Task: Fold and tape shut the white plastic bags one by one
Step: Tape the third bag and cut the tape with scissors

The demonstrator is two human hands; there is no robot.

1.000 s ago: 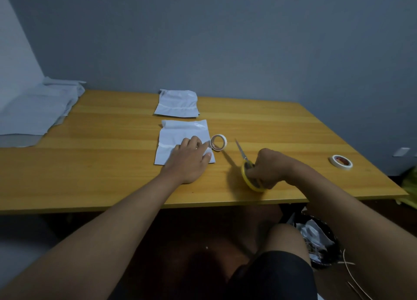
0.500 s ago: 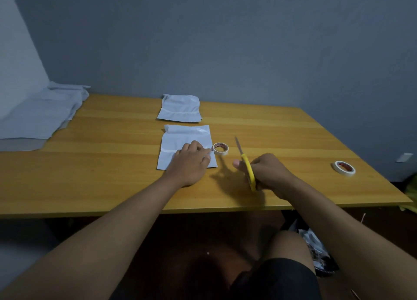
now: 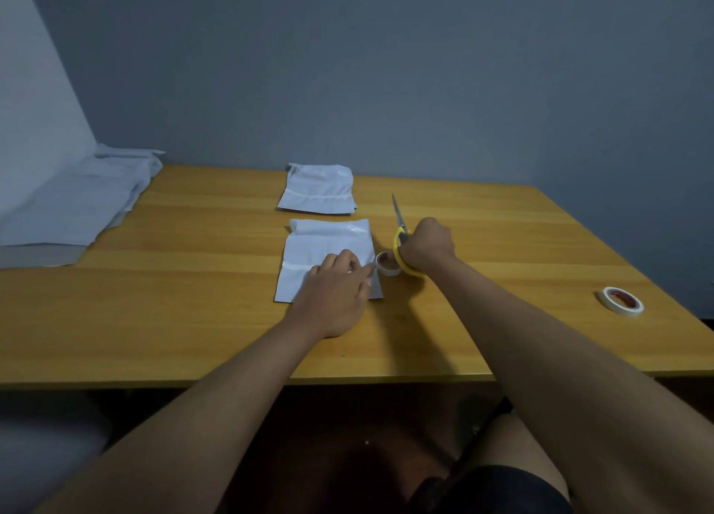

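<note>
Wooden table (image 3: pixel 154 301): left hand (image 3: pixel 334 287) flat on bag (image 3: pixel 317 254); right hand (image 3: pixel 427 245) grips scissors (image 3: pixel 400 229), blades pointing away.

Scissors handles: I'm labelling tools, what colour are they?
Yellow, on the scissors in the right hand; head view.

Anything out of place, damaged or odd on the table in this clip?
Nothing stands out. Two bags lie flat mid-table, the far bag taped across; the left hand presses the near bag; the right hand holds scissors by a tape roll. A spare roll sits right.
</note>
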